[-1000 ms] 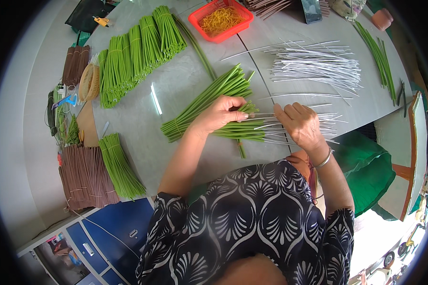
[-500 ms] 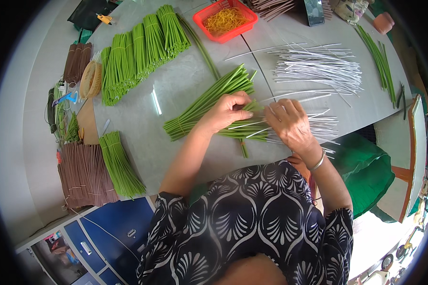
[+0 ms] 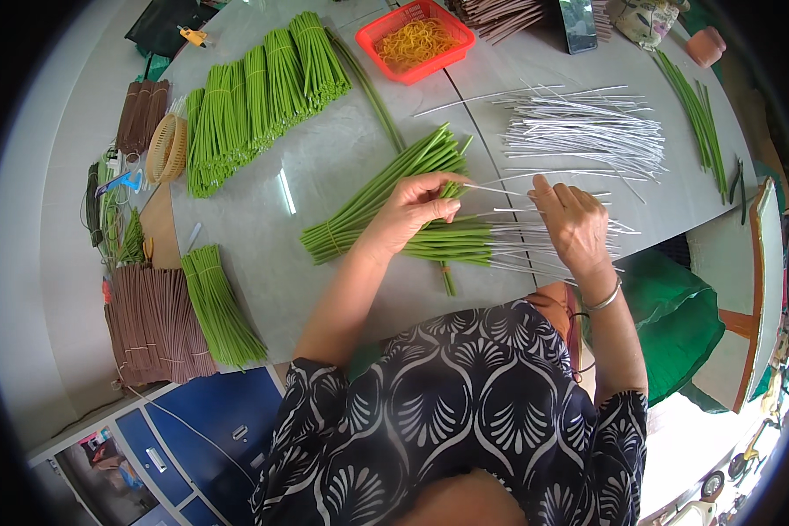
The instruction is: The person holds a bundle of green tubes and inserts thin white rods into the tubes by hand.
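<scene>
A bundle of thin green tubes (image 3: 342, 230), banded near its left end, lies on the table in front of me, its right ends fanned apart. My left hand (image 3: 419, 210) rests over the bundle and pinches the end of one green tube between thumb and fingers. From that tube a thin white wire (image 3: 495, 188) runs toward my right hand (image 3: 574, 223), whose fingers are closed on it. White wires (image 3: 522, 245) stick out of the lower tubes in the bundle. Beyond my right hand lies a loose pile of white wires (image 3: 583, 131).
Several banded green bundles (image 3: 267, 92) stand at the far left; another green bundle (image 3: 222, 302) lies by brown bundles (image 3: 156, 316) at the near left. A red basket (image 3: 421, 66) holds yellow rubber bands. Loose green strips (image 3: 697, 114) and pliers (image 3: 739, 188) lie at the right edge.
My right hand has moved right, away from my left hand, and the white wire now spans the space between them. My left hand has barely moved.
</scene>
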A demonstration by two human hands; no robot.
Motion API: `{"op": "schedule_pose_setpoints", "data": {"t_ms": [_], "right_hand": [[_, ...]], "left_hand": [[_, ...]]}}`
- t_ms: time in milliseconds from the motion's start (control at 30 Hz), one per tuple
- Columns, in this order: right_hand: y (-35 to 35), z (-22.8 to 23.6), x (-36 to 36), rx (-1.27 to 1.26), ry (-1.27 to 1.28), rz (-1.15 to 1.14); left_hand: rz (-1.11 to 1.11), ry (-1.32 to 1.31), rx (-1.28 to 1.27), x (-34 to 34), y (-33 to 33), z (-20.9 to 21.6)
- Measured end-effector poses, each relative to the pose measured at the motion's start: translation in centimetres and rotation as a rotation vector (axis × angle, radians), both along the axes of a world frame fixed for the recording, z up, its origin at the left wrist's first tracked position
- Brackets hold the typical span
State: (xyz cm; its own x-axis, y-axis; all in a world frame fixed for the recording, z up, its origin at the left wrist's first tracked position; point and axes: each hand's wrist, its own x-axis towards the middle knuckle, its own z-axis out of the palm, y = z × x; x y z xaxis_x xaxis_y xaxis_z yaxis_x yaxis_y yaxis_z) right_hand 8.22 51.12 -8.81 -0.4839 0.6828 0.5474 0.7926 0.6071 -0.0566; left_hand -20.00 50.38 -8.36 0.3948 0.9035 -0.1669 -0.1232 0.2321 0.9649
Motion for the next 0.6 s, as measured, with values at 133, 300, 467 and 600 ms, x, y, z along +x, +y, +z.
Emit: {"op": "schedule_pose_setpoints", "data": {"t_ms": [133,300,467,600], "right_hand": [[0.0,-0.1,0.6,-0.028,0.027,0.009],[0.0,-0.4,1.5,-0.059,0.013,-0.011],[0.0,-0.7,2.9,-0.070,-0.048,-0.005],[0.0,-0.5,4.5,-0.090,-0.110,-0.009]], "left_hand": [[-0.012,-0.004,0.010,0.2,0.2,0.6],[-0.004,0.019,0.007,0.9,0.4,0.3],[-0.007,0.041,0.003,2.0,0.6,-0.1],[-0.048,0.083,0.019,2.8,0.7,-0.3]]}}
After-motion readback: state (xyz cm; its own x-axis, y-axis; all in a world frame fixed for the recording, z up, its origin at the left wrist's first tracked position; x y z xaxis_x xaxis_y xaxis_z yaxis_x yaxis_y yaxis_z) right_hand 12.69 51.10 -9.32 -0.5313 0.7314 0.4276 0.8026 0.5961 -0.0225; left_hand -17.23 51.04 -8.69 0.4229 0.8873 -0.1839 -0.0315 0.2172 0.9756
